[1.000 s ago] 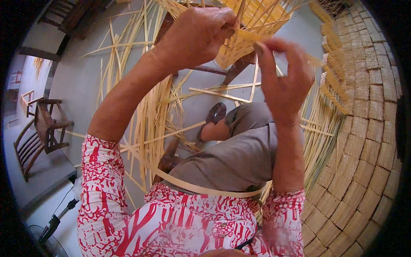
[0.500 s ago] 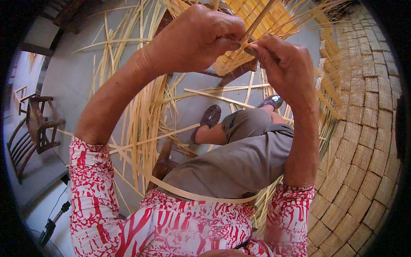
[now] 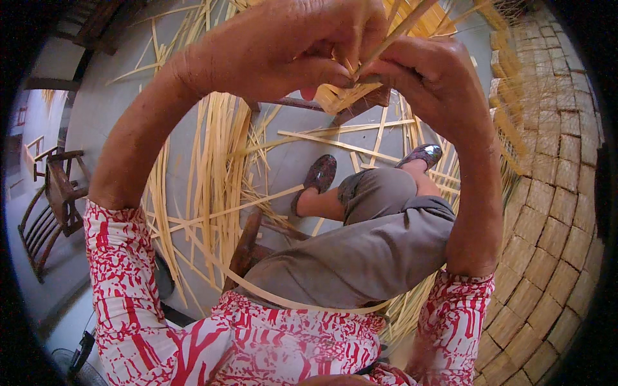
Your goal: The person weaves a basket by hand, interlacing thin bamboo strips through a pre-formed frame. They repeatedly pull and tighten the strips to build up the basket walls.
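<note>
Both my hands are raised together at the top of the view. My left hand [image 3: 283, 58] pinches thin bamboo strips [image 3: 394, 35] between thumb and fingers, close to where they cross. Almost touching it, my right hand [image 3: 434, 80] is closed on the same strips from the other side. Just behind the hands is a yellow woven bamboo piece [image 3: 412, 16], its pointed lower corner [image 3: 335, 100] showing beneath my fingers. Part of the weave is hidden by my hands. A dark wooden stool [image 3: 373, 106] stands under it.
Loose bamboo strips [image 3: 219, 141] lie across the grey floor around my feet. One long strip [image 3: 277, 291] curves over my lap. A wooden chair [image 3: 48, 215] stands at the left, stacked straw-coloured blocks [image 3: 541, 212] along the right. Part of a fan [image 3: 72, 365] shows lower left.
Both hands have come nearer the camera and look larger, and my elbows have spread outward. The fingers stay closed on the strips.
</note>
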Motion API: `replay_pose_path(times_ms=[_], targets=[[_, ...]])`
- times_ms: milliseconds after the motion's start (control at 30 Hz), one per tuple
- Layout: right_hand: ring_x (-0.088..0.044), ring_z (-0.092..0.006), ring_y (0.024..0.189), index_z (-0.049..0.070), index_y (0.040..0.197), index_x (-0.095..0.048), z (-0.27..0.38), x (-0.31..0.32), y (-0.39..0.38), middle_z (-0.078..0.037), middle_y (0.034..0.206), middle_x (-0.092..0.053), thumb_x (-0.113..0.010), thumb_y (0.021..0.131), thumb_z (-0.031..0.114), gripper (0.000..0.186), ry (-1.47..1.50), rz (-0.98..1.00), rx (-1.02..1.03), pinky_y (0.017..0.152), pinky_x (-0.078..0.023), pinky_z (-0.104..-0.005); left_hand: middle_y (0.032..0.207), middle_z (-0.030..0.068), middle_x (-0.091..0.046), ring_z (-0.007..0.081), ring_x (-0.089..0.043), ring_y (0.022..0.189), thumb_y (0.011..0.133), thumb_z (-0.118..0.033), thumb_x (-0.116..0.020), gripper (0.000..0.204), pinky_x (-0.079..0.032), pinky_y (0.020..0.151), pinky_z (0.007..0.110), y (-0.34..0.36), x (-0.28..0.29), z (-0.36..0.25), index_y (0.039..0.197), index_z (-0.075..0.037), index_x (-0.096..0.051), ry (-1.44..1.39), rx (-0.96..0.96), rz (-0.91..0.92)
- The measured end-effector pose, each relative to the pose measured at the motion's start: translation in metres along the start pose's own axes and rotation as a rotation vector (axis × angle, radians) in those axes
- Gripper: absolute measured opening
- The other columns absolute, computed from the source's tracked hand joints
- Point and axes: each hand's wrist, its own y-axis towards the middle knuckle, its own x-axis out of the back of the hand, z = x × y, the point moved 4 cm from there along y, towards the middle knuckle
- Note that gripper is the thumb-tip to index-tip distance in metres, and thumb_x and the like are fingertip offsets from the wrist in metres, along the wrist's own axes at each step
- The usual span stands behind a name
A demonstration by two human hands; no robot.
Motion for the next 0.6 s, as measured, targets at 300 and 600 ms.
replay_pose_path(times_ms=[300,600], targets=[[-0.064,-0.0348,0.060,0.011,0.076,-0.069,-0.018,-0.004,0.014,-0.014,0.063,-0.063,-0.067,0.086,0.043,0.034,-0.082,-0.074,-0.109,0.056,-0.049,-0.0444,0.094,0.0054,-0.065,0.0135,-0.066,0.078,0.091,-0.011,-0.070,0.032,-0.059,0.069,0.031,0.008,0.007,0.031,0.119,-0.005,-0.054,-0.099,-0.018,-0.112],[-0.061,-0.0305,0.085,0.009,0.088,-0.067,-0.001,-0.010,0.001,-0.007,0.088,-0.065,-0.070,0.085,0.017,0.009,-0.144,-0.664,-0.250,0.077,-0.048,-0.0444,0.069,0.0084,-0.061,0.0130,-0.059,0.062,0.081,-0.012,-0.077,0.017,-0.048,0.059,0.028,0.008,0.017,0.029,0.085,0.002,-0.068,0.196,0.056,-0.583]])
